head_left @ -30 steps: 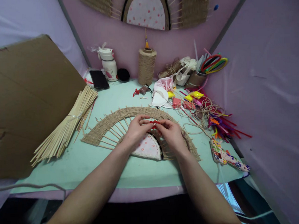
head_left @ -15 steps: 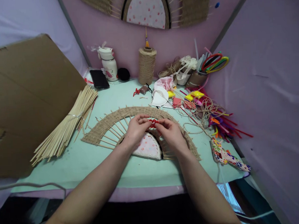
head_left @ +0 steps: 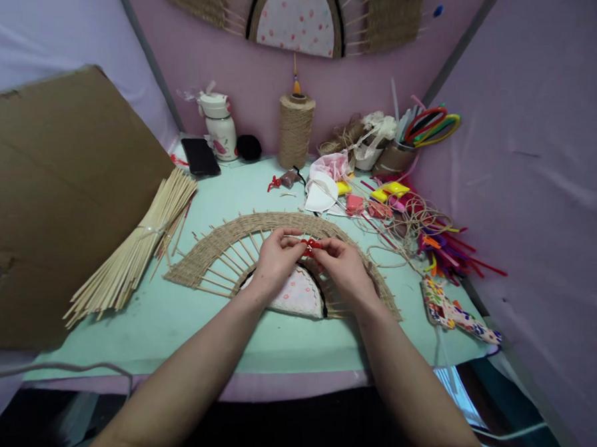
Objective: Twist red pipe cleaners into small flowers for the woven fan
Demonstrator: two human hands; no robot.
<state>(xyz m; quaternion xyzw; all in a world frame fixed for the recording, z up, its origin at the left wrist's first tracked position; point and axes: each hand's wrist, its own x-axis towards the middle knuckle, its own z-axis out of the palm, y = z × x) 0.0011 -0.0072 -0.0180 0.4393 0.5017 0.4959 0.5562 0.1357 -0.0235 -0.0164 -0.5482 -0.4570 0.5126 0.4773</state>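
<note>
- Purple cloth walls surround a pale green tabletop.
- Both forearms reach forward from the near side and slant inward, the hands almost facing each other.
- Left hand: back upward, fingers bent and pointing right; its grip is a narrow pinch on the left side of a small red piece.
- Right hand: angled leftward, thumb and fingertips nearly together; its grip pinches the red piece's right side.
- The red piece sits between the fingertips, over the woven fan; whether they touch cannot be told.
- Tied sticks lie left of the fan.
</note>
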